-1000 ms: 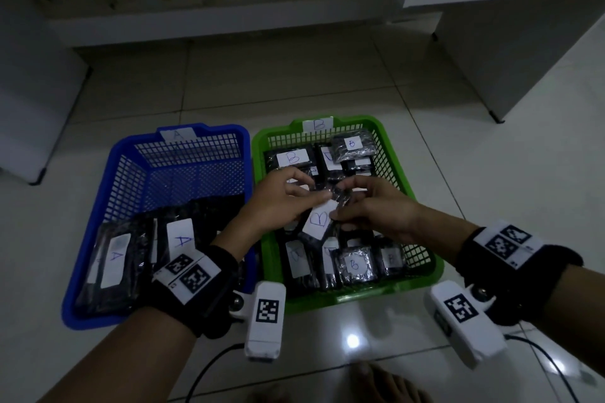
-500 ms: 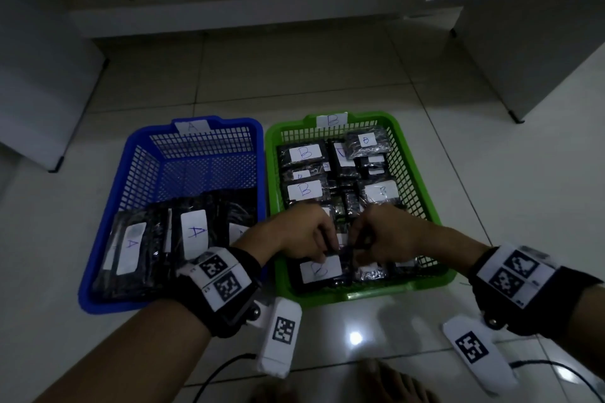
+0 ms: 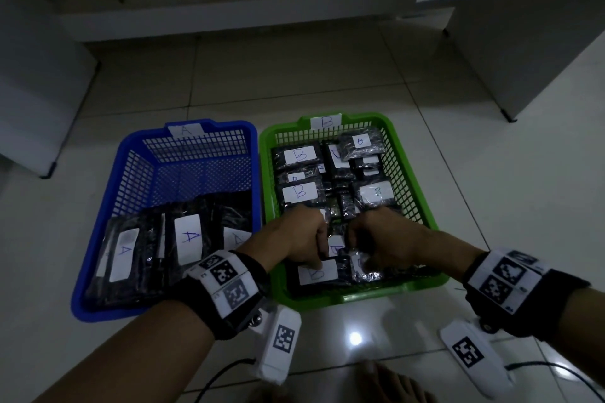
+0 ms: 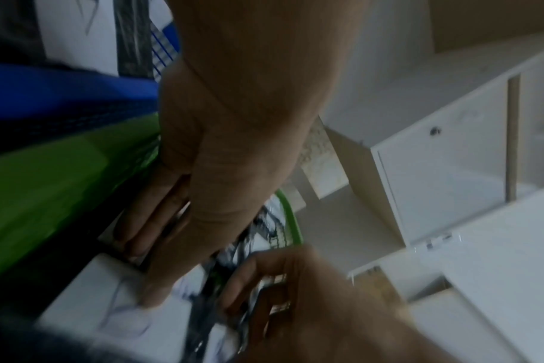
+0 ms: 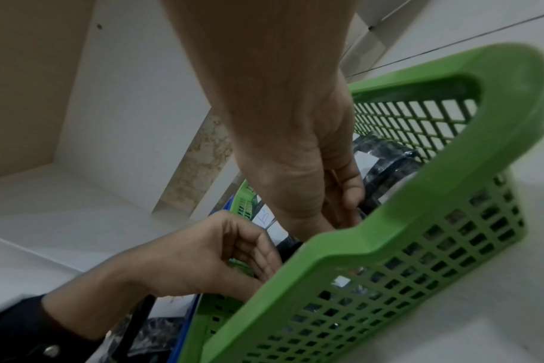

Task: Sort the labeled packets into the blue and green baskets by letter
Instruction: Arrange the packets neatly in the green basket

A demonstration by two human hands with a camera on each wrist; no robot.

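Head view: left hand (image 3: 296,240) and right hand (image 3: 381,239) knuckle to knuckle, fingers curled on a B packet (image 3: 337,247) standing between them, low in the green basket (image 3: 422,203), near end, equally close to both.

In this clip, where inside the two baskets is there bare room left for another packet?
The blue basket has bare mesh floor in its far half, between the A packets and the far wall. The green basket is packed with B packets throughout, and both hands crowd its near end.
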